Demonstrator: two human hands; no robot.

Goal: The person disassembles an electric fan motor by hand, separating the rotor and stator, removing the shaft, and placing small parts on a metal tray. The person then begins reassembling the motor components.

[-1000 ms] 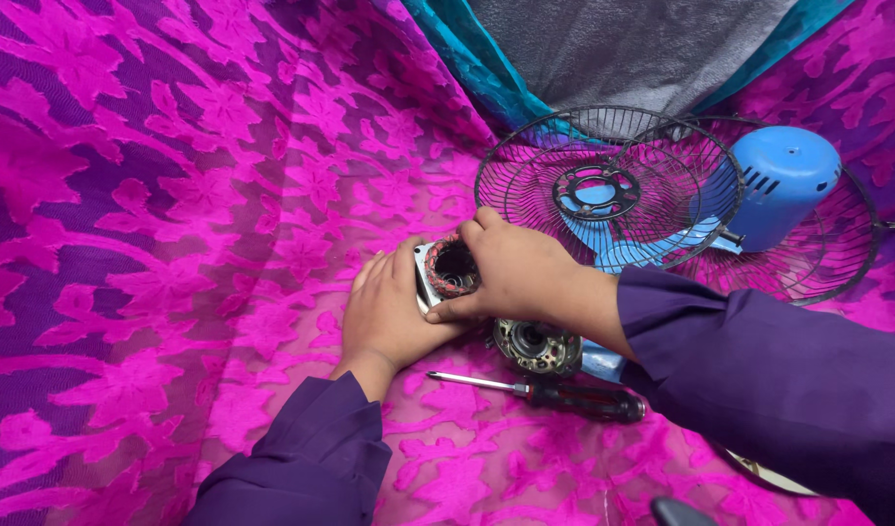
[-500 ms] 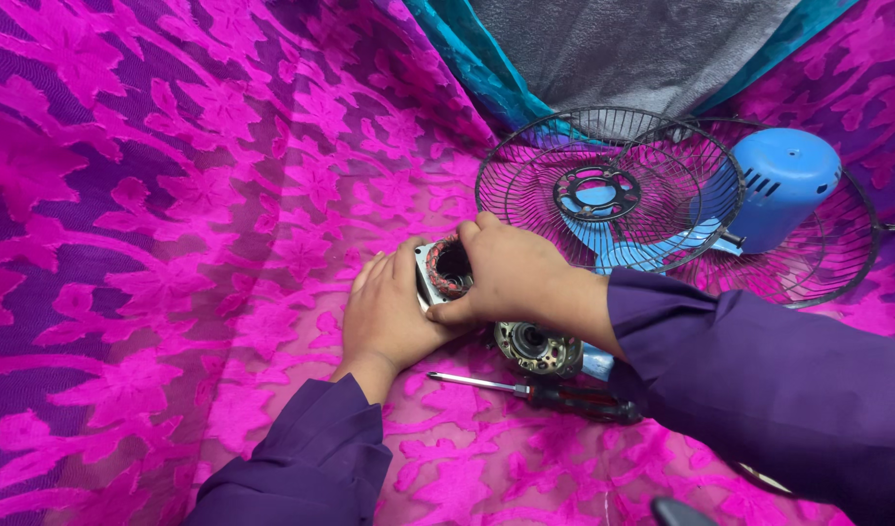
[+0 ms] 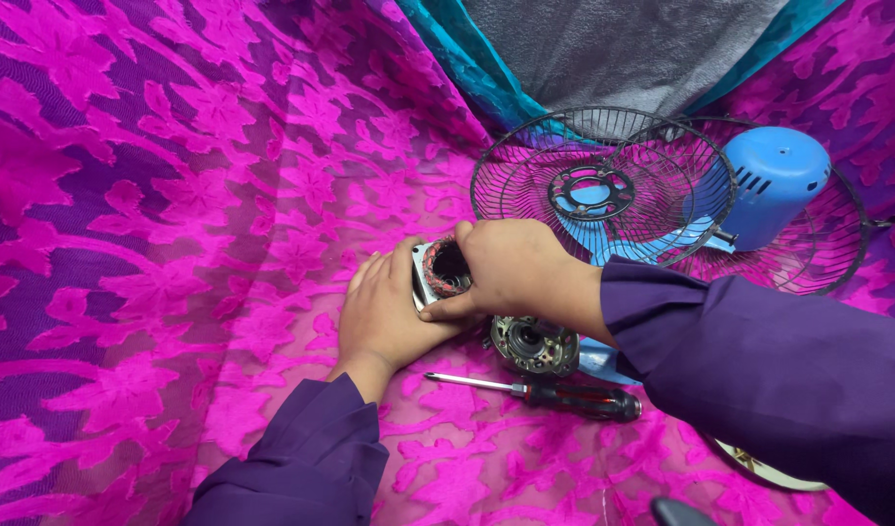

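Both hands grasp a square metal motor stator [image 3: 440, 274] on the pink patterned cloth [image 3: 174, 244]: the left hand [image 3: 384, 317] cups it from the left, the right hand [image 3: 515, 268] clamps its top. Just right lies a round motor cover [image 3: 535, 344], nearer a screwdriver [image 3: 545, 393]; farther right, fan grilles [image 3: 603, 185].

magenta floral cloth [image 3: 174, 224], blue motor cover [image 3: 774, 185], purple sleeves [image 3: 759, 380].

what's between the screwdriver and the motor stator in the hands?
In the head view, a round metal motor end cover lies between the screwdriver and the stator held by the left hand and right hand.
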